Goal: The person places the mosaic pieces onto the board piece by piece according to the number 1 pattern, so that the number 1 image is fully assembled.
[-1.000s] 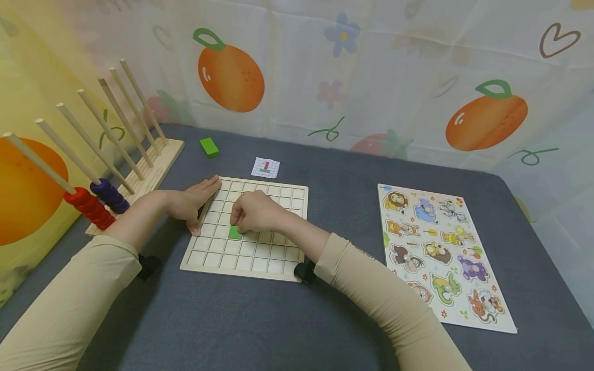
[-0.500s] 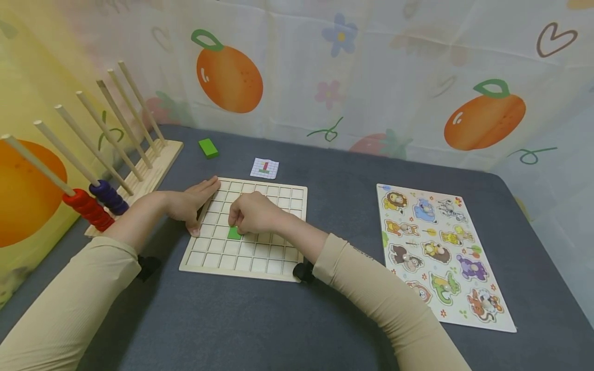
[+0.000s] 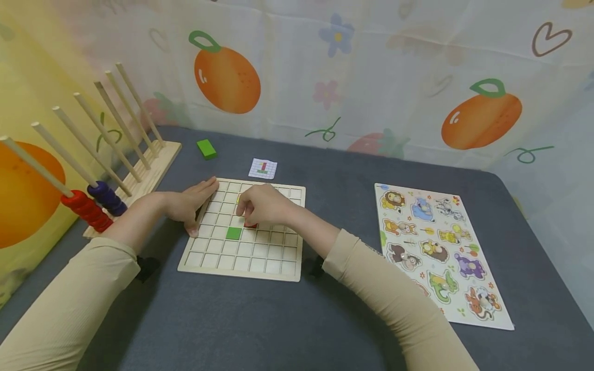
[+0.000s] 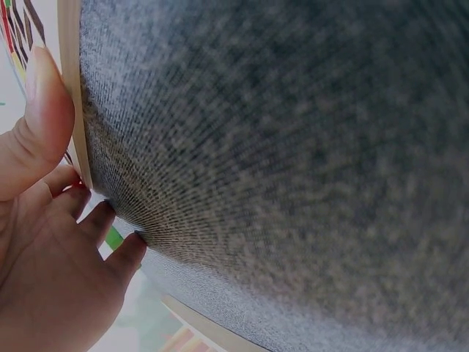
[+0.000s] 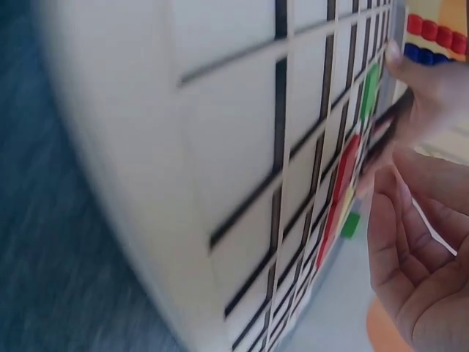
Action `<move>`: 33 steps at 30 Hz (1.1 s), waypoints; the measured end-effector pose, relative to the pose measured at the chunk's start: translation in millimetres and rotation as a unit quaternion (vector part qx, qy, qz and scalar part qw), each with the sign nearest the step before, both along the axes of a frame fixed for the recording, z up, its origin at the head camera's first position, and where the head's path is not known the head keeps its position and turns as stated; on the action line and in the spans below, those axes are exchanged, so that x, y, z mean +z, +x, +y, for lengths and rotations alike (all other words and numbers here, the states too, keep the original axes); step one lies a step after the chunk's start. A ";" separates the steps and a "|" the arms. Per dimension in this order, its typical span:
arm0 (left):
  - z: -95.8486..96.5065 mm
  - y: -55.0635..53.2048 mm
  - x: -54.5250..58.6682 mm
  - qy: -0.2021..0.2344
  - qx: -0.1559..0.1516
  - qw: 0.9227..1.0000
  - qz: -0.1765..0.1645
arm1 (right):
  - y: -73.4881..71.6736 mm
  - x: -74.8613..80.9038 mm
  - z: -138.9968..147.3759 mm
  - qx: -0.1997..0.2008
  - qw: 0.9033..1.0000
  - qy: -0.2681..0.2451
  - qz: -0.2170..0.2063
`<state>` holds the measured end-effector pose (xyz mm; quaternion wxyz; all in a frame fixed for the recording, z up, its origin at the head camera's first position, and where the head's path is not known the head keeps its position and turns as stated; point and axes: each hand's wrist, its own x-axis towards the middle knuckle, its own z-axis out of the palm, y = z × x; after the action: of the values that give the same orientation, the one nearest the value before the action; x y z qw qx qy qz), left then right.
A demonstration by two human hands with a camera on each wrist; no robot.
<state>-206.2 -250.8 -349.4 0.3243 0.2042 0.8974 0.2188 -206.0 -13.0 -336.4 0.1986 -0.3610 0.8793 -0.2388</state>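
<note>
A wooden grid board (image 3: 264,267) lies on the dark table. My left hand (image 3: 187,204) rests along its left edge with fingers stretched out; in the left wrist view the thumb (image 4: 47,117) presses on the rim. Over the board's middle is my right hand (image 3: 265,204), fingers bent, with nothing seen between fingertips and thumb in the right wrist view. Just below it a green tile (image 3: 233,233) sits in a square. A red tile (image 3: 251,225) shows partly under the hand. Red tiles (image 5: 346,167) and a yellow tile (image 5: 349,196) appear in the right wrist view.
Behind the board lie a small picture card (image 3: 262,168) and a loose green block (image 3: 206,149). A peg stand (image 3: 160,165) with red and blue beads is at the left. An animal puzzle board (image 3: 457,314) lies at the right.
My right hand has let go of the green tile and moved slightly up and right, uncovering it and part of a red tile. The left hand stays on the board's edge.
</note>
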 end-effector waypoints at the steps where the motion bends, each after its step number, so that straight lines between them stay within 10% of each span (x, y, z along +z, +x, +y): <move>1: 0.0 0.2 -0.1 0.000 0.000 1.000 0.000 | -1.2 0.4 2.9 -0.003 1.000 0.000 0.000; 33: 1.3 -0.4 -0.4 -0.004 0.008 1.000 -0.007 | -21.8 4.6 117.1 0.017 0.997 0.003 -0.078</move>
<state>-206.5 -249.5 -349.8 0.3297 0.1942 0.8976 0.2188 -227.8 104.1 -331.8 0.2717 -0.3559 0.8554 -0.2604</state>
